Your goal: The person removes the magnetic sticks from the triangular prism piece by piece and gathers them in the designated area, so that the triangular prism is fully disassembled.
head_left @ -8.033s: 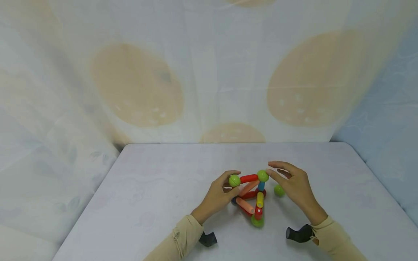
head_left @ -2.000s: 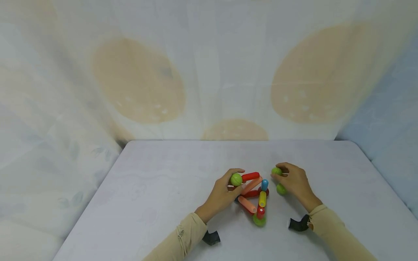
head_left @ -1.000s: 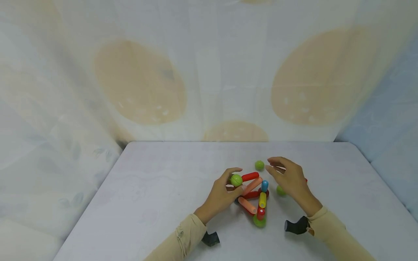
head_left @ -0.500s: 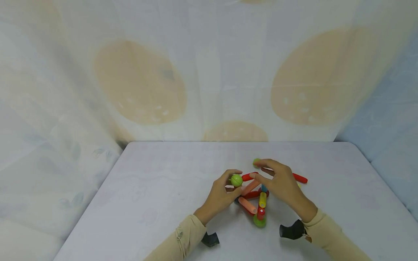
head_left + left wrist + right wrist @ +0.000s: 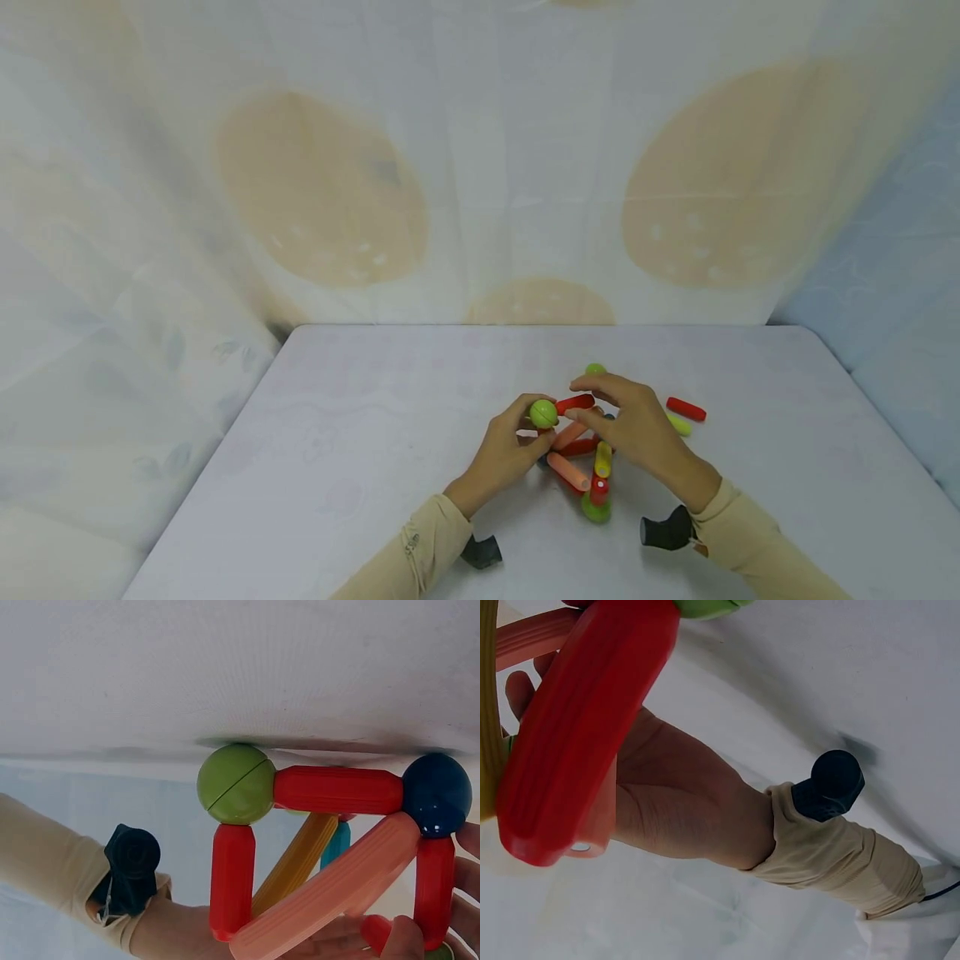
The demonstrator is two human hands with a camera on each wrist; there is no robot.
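A small frame of coloured rods and balls [image 5: 581, 454] stands near the middle of the pale bench [image 5: 337, 450], toward its near edge, and both hands are on its upper part. The left hand [image 5: 504, 450] comes in from the near left and pinches a green ball [image 5: 543, 413] at the frame's top left corner between curled fingers and thumb. A short red rod [image 5: 576, 404] runs rightward from that ball, and the right hand [image 5: 633, 425] reaches across from the right with its fingers bent over the far end of that rod (whether they actually close on it cannot be told, since the hand covers the joint). In the left wrist view the frame shows from below: a green ball [image 5: 236, 784] joined by a red rod [image 5: 337, 790] to a dark blue ball [image 5: 436, 794], with a pink rod [image 5: 330, 889], a yellow rod [image 5: 296, 862] and another red rod [image 5: 232, 879] slanting off them. Loose pieces lie on the bench beyond and to the right of the right hand: a green ball [image 5: 596, 368] just behind the fingers, a red rod [image 5: 686, 408] and a yellow-green piece [image 5: 678, 425] beside it. Both arms wear beige sleeves [image 5: 420, 546].
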